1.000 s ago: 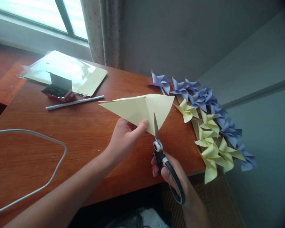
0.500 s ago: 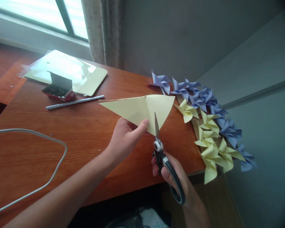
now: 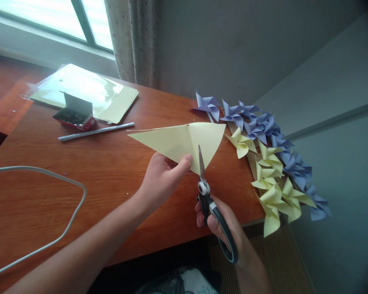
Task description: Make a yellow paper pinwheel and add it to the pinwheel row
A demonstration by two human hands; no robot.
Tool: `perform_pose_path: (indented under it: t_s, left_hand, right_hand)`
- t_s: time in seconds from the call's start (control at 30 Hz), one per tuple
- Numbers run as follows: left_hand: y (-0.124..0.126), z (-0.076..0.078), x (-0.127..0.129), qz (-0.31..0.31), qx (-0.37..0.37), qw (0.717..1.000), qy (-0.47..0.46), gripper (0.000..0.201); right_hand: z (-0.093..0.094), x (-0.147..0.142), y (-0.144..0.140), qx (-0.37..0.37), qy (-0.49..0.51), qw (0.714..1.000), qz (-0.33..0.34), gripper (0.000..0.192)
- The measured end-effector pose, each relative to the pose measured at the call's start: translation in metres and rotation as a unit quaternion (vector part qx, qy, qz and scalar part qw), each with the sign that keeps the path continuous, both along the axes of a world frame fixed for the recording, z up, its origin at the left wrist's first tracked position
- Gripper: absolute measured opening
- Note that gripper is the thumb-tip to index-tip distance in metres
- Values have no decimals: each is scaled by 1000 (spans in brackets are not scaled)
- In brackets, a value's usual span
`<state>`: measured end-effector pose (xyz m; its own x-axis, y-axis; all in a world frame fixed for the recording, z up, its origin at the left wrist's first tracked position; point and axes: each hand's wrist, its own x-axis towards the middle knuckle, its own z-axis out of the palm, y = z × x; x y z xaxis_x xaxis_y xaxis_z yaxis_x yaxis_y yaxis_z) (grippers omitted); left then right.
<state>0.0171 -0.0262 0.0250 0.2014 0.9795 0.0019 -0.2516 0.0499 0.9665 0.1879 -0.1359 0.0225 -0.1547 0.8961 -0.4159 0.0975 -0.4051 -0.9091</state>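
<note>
The left hand [image 3: 159, 177] pinches the folded yellow paper [image 3: 184, 143] between thumb and fingers [image 3: 184, 161]. Just right of them, the scissors [image 3: 207, 196] — gripped by the right hand [image 3: 230, 232] — bite into the paper's lower edge above the tabletop [image 3: 110, 175]; paper pinwheels [image 3: 272, 167] lie farther right.

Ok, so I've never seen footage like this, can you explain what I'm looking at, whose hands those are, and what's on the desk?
This is one view, from a camera worn on a person's head, looking down at their own bare hands. The left hand pinches a folded pale yellow paper. The right hand holds scissors, blades cutting into the paper's lower edge. On the wooden desk lie a row of purple pinwheels and yellow pinwheels, a silver pen, a small open box, a pack of paper sheets and a grey cable.
</note>
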Motion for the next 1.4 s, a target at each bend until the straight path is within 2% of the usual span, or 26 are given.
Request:
perform_pose_path:
  t_s: [0.63,0.83,1.4]
  left_hand:
    - [0,0,-1,24,7,1000,16,21]
    - [-1,0,0,13,-2,1000,19,20]
    - [-1,-2,-1,19,4,1000,18,19]
  right_hand:
    - [-5,0,-1,23,-10,1000,-11,52]
    - [-2,-1,0,12,0,1000,-6,51]
    - [-7,-2,-2,-2,-1,999,-34,50]
